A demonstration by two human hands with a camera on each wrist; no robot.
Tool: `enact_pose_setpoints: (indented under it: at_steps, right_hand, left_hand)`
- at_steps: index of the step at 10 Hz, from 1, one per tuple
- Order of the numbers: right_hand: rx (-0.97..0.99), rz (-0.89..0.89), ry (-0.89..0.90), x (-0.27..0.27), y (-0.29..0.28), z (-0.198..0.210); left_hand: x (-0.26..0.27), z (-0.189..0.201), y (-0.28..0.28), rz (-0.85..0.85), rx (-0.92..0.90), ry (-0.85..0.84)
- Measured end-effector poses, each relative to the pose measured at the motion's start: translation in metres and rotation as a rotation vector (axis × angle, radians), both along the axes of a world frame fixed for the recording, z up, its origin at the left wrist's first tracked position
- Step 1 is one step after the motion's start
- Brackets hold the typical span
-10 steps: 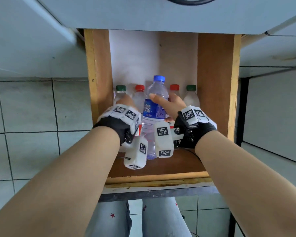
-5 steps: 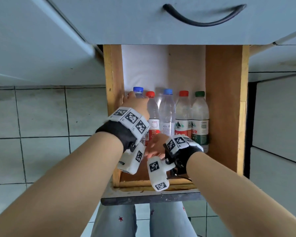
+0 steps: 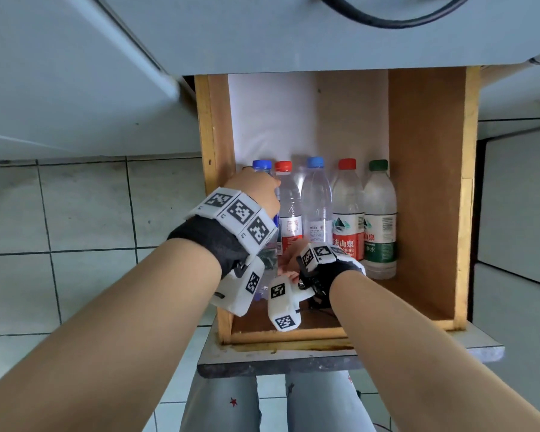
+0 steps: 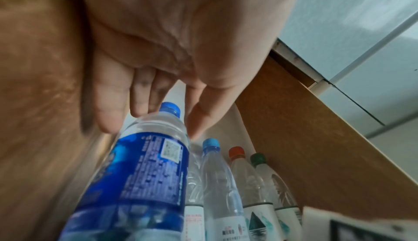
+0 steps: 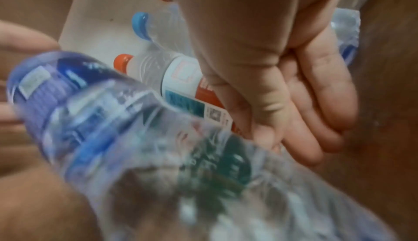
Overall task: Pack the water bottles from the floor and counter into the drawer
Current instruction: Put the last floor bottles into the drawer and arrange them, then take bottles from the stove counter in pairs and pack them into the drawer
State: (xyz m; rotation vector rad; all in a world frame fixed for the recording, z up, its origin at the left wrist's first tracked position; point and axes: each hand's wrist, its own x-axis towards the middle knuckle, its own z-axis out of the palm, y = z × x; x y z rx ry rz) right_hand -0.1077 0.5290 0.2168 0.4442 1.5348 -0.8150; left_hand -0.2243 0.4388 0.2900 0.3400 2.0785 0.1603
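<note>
The blue-label water bottle (image 3: 261,165) (image 4: 144,173) (image 5: 68,102) lies at the far left of a row of bottles in the open wooden drawer (image 3: 424,182). My left hand (image 3: 256,194) (image 4: 162,123) lies over its shoulder, with straight fingers on one side and the thumb on the other. My right hand (image 3: 290,260) (image 5: 294,128) sits low by the bottles' bases, its fingers loosely curled and holding nothing. To the right lie a red-capped bottle (image 3: 289,210), a clear blue-capped bottle (image 3: 316,207), a red-label bottle (image 3: 347,213) and a green-label bottle (image 3: 380,219).
Bare drawer floor shows in front of the bottles' bases. A grey cabinet front with a black handle (image 3: 387,20) hangs over the drawer's back. The drawer's grey front panel (image 3: 293,363) is nearest me. Tiled floor (image 3: 75,213) lies to the left, and my legs (image 3: 222,400) are below.
A second ago my right hand held the blue-label bottle upright over the row. It now lies at the far left under my left hand, and my right hand has dropped to the bases.
</note>
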Motion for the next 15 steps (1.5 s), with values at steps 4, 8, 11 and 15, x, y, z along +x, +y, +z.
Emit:
enact_pose_setpoints:
  at_steps: [4, 8, 11, 15]
  right_hand:
    - [0.066, -0.642, 0.391, -0.045, 0.041, 0.127]
    - [-0.150, -0.929, 0.812, -0.108, -0.002, 0.350]
    - [0.008, -1.051, 1.309, -0.202, -0.030, 0.456]
    - [0.185, -0.894, 1.386, -0.278, -0.020, 0.484]
  left_hand:
    - [0.006, 0.086, -0.010, 0.450, 0.219, -0.152]
    - [-0.041, 0.301, -0.079, 1.111, 0.707, -0.059]
    - [-0.095, 0.385, -0.139, 1.263, 0.863, 0.429]
    - [-0.139, 0.404, -0.117, 0.919, 1.149, 0.595]
